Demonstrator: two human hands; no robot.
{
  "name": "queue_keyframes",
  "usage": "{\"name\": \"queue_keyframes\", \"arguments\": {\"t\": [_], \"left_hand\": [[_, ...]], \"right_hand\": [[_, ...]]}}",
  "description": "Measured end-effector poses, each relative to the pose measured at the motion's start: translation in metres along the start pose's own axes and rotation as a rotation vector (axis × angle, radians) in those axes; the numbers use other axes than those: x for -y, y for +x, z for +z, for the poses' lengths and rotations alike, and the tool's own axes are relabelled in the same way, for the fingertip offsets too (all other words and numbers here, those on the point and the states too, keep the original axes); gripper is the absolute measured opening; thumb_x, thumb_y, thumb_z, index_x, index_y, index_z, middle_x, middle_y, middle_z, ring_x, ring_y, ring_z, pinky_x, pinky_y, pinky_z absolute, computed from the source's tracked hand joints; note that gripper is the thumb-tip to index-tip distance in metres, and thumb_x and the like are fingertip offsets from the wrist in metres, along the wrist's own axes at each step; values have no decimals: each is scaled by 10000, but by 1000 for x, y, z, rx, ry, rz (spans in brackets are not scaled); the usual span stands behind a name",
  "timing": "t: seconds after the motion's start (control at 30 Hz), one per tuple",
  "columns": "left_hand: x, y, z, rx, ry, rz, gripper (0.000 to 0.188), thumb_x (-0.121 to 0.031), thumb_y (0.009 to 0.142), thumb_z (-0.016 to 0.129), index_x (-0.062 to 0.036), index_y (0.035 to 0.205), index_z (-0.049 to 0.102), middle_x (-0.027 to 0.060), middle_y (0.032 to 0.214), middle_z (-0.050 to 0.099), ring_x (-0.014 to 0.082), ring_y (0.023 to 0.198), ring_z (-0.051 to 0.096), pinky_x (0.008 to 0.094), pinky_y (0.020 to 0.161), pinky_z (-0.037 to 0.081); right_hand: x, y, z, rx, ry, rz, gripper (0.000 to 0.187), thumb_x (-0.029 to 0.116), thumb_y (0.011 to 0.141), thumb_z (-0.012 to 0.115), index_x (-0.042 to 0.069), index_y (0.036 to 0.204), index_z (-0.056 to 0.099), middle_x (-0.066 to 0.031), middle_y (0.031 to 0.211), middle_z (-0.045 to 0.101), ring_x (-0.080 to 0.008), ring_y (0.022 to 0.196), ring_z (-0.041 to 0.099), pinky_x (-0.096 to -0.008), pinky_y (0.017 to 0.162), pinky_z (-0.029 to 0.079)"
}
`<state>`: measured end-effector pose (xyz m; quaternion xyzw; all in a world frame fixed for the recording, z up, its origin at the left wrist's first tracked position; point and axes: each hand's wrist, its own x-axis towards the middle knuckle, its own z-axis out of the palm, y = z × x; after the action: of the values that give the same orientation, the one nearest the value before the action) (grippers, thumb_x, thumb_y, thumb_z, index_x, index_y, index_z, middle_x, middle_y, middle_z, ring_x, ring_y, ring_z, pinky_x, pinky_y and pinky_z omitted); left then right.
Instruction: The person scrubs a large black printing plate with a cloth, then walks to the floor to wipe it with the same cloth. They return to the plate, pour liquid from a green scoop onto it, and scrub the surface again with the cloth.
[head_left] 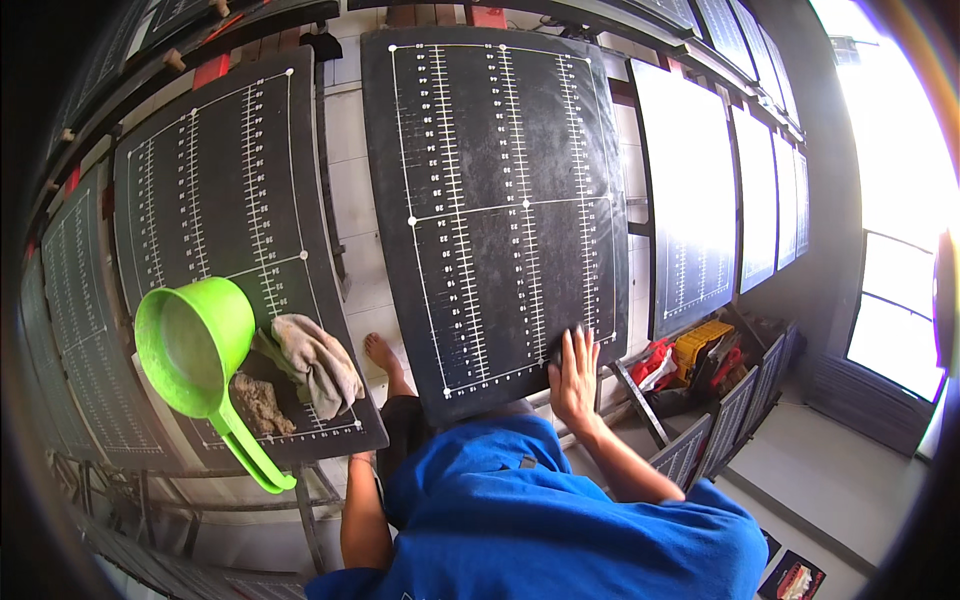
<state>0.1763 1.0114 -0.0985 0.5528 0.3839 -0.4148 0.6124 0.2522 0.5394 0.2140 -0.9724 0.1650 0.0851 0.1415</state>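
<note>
A large dark board (470, 290) with white ruler-like scales and border lines lies in front of me. My right hand (575, 375) rests flat on its near right corner, fingers stretched out. Something dark shows beside the thumb; I cannot tell whether it is a shadow or an object. My left forearm reaches up to the near edge of a similar board (225, 170) on the left, and the hand itself is hidden there. On that left board are a lime green dipper (235, 330) with a long handle, a crumpled greyish cloth (318, 365) and a brownish, rough-looking lump (262, 405).
More marked boards lie on racks, including a glare-lit board (690, 190) to the right. A yellow basket (700, 345) with red items sits below it, near leaning boards (690, 450). A bare foot (380, 352) shows between the two nearest boards. Bright windows stand far right.
</note>
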Motion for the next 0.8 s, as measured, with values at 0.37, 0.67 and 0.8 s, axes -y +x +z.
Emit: {"name": "queue_keyframes", "arguments": {"t": [0.37, 0.67, 0.8], "left_hand": [[-76, -56, 38, -66, 416, 94, 416, -434, 1012, 523, -59, 1178, 591, 97, 1073, 686, 192, 900, 654, 343, 791, 515], [-55, -16, -12, 121, -141, -14, 411, -496, 958, 558, -170, 1203, 605, 56, 1119, 654, 202, 911, 638, 368, 769, 490], [-23, -17, -18, -16, -88, -46, 361, -467, 978, 565, -141, 1127, 605, 44, 979, 638, 163, 735, 587, 326, 628, 480]], "right_hand": [[6, 488, -60, -614, -41, -230, 505, 327, 994, 502, 13, 1389, 482, -219, 1449, 472, -437, 1378, 368, -571, 1136, 294], [-26, 16, -7, -75, -22, 133, 647, 162, 910, 620, -31, 1474, 371, -272, 1547, 316, -447, 1478, 214, -591, 1194, 132], [-40, 58, -4, -231, 8, 149, 620, 160, 944, 578, -30, 1487, 349, -300, 1532, 314, -510, 1459, 193, -603, 1188, 128]]}}
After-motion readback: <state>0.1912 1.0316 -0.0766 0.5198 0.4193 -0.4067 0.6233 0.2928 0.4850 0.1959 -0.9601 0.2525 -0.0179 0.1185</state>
